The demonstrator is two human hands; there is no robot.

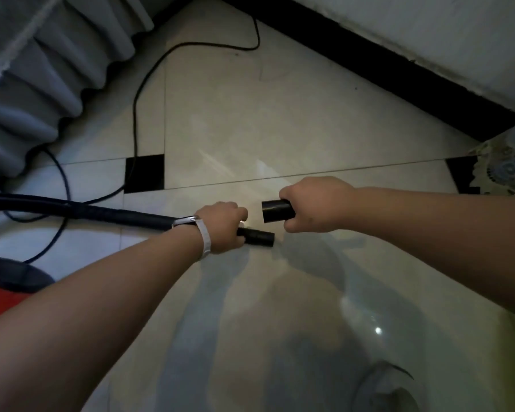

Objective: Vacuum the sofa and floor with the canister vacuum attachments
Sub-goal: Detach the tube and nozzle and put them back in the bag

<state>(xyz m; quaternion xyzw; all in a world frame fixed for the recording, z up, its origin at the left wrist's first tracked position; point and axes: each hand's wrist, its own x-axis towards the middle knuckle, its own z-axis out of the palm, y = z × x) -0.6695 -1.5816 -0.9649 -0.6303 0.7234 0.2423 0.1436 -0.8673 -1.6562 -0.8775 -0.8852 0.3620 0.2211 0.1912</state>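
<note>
The left hand [223, 227] grips the stiff hose end [257, 237]; the right hand [315, 205] grips a light, rigid tube [277, 211], best held near its mouth.

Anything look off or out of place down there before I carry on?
Nothing looks spilled or broken. The black tube in the right hand is apart from the hose end in the left hand, not joined. A black cord trails in loose loops over the floor.
</note>
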